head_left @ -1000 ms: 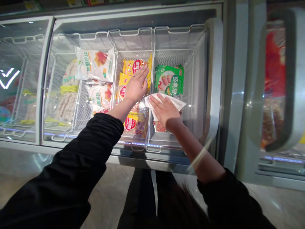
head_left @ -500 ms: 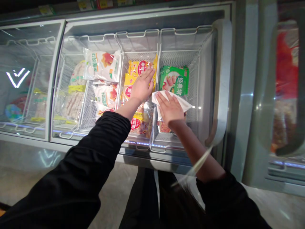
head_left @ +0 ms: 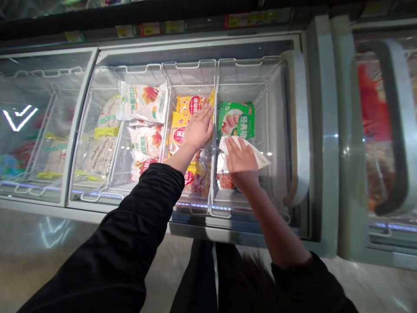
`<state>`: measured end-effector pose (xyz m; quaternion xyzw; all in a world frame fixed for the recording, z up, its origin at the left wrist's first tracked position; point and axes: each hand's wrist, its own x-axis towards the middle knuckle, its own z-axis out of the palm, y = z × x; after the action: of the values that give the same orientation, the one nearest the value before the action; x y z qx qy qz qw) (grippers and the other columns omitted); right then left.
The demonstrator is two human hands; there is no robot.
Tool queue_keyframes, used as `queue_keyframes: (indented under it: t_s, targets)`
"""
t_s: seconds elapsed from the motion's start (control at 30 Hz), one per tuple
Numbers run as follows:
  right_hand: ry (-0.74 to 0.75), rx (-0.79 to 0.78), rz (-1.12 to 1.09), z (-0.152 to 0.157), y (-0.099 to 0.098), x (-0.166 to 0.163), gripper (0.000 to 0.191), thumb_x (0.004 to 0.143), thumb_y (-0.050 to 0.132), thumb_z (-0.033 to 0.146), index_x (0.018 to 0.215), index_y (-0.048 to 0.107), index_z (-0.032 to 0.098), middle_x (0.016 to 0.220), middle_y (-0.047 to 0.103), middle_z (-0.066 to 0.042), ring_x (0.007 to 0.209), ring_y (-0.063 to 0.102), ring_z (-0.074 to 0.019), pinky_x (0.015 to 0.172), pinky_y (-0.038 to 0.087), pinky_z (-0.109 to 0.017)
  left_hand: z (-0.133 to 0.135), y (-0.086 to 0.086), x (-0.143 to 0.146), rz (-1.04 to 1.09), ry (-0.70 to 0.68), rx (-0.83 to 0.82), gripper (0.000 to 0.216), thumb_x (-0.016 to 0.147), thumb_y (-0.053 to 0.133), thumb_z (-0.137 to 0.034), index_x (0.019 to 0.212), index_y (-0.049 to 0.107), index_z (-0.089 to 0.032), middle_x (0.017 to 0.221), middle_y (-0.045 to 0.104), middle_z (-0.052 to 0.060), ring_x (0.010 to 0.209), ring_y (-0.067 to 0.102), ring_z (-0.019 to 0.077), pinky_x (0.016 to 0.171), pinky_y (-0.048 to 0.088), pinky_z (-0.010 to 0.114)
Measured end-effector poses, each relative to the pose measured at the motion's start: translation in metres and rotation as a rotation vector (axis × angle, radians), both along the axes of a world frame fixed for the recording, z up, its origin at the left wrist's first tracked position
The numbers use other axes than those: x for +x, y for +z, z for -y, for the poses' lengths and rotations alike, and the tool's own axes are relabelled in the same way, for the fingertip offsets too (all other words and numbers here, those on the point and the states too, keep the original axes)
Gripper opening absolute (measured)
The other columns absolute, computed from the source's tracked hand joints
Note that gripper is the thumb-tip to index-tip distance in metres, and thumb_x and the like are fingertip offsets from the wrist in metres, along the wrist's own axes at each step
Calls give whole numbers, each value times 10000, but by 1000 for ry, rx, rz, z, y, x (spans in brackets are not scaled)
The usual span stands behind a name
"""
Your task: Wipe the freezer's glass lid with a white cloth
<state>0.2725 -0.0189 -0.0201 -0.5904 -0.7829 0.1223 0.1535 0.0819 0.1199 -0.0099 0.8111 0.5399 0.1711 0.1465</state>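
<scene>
My left hand (head_left: 197, 130) lies flat, fingers apart, on the yellow and red frozen-food packets (head_left: 187, 106) in the middle wire basket of an open chest freezer. My right hand (head_left: 241, 163) presses a white cloth (head_left: 260, 158) down in the right wire basket (head_left: 257, 93), just in front of a green packet (head_left: 236, 119). A reddish packet (head_left: 224, 181) shows beneath the cloth and hand. Both arms wear black sleeves.
White packets (head_left: 143, 102) fill the basket to the left. The freezer's sliding glass lid (head_left: 293, 130) is pushed right. A closed glass lid (head_left: 39, 126) covers the left section, and another freezer (head_left: 381, 130) stands to the right. Price labels (head_left: 150, 29) run along the shelf above.
My right hand has slid the cloth slightly to the right and nearer in the right basket. My left hand stays on the yellow packets. The view has tilted down a little.
</scene>
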Motion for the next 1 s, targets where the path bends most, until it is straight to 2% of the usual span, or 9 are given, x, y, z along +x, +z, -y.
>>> queue_keyframes:
  t_s: [0.13, 0.27, 0.33, 0.43, 0.57, 0.7, 0.83, 0.9, 1.0]
  targets:
    - [192, -57, 14, 9, 4, -31, 633, 1101, 395, 195, 1733, 397, 234, 1752, 459, -44, 1664, 352, -325, 1342, 349, -612, 1, 3, 1, -3, 3, -3, 616, 1037, 431, -134, 1647, 509, -169, 1739, 476, 109, 1653, 391, 250, 1393, 303, 511]
    - [355, -55, 42, 33, 11, -12, 587, 1105, 435, 203, 1690, 474, 231, 1725, 502, -42, 1635, 413, -292, 1323, 398, -545, 2, 3, 2, 5, -4, 11, 612, 1031, 433, -129, 1636, 520, -149, 1733, 485, 116, 1653, 392, 253, 1389, 317, 496]
    - [337, -44, 52, 37, 12, 4, 583, 1099, 449, 202, 1680, 487, 207, 1721, 508, -61, 1621, 437, -303, 1308, 419, -545, 2, 2, 2, 16, -10, 20, 607, 1032, 432, -133, 1632, 525, -149, 1726, 497, 113, 1651, 394, 255, 1388, 320, 501]
    - [166, -12, 59, 29, 8, 14, 598, 1102, 418, 201, 1699, 455, 188, 1727, 494, -86, 1631, 419, -325, 1311, 403, -585, 1, -1, 2, 43, -14, 26, 613, 1028, 437, -139, 1633, 527, -189, 1720, 509, 91, 1648, 402, 266, 1382, 324, 552]
    - [-84, -30, 63, 10, 3, -12, 622, 1107, 379, 223, 1728, 401, 199, 1752, 451, -90, 1650, 379, -351, 1312, 379, -650, 0, -2, 2, 62, -12, 26, 624, 1018, 450, -139, 1633, 530, -208, 1708, 526, 88, 1642, 413, 277, 1380, 323, 580]
    - [56, -31, 45, 18, 7, -31, 627, 1096, 389, 186, 1721, 418, 226, 1730, 492, -66, 1653, 378, -321, 1325, 370, -616, 0, -1, 2, 64, -15, 21, 614, 1024, 441, -144, 1630, 531, -181, 1707, 524, 110, 1638, 421, 281, 1380, 324, 569]
    - [253, -52, 35, 43, 12, -4, 600, 1101, 448, 211, 1700, 455, 249, 1713, 524, -57, 1624, 433, -305, 1296, 423, -558, 0, -2, 1, 60, -20, 27, 596, 1028, 447, -152, 1616, 542, -167, 1705, 525, 124, 1634, 428, 287, 1374, 338, 564]
    - [229, -48, 40, 50, 11, 15, 572, 1111, 444, 240, 1682, 479, 232, 1699, 542, -74, 1617, 445, -304, 1286, 434, -548, -1, -3, 1, 53, -18, 40, 587, 1030, 450, -153, 1609, 549, -166, 1694, 540, 122, 1629, 436, 281, 1373, 345, 549]
    - [50, -12, 66, 49, 7, 24, 559, 1111, 414, 234, 1659, 510, 182, 1679, 561, -110, 1610, 454, -322, 1289, 423, -565, 0, -3, 2, 40, -13, 44, 587, 1030, 447, -151, 1608, 548, -157, 1693, 543, 123, 1629, 437, 275, 1376, 343, 534]
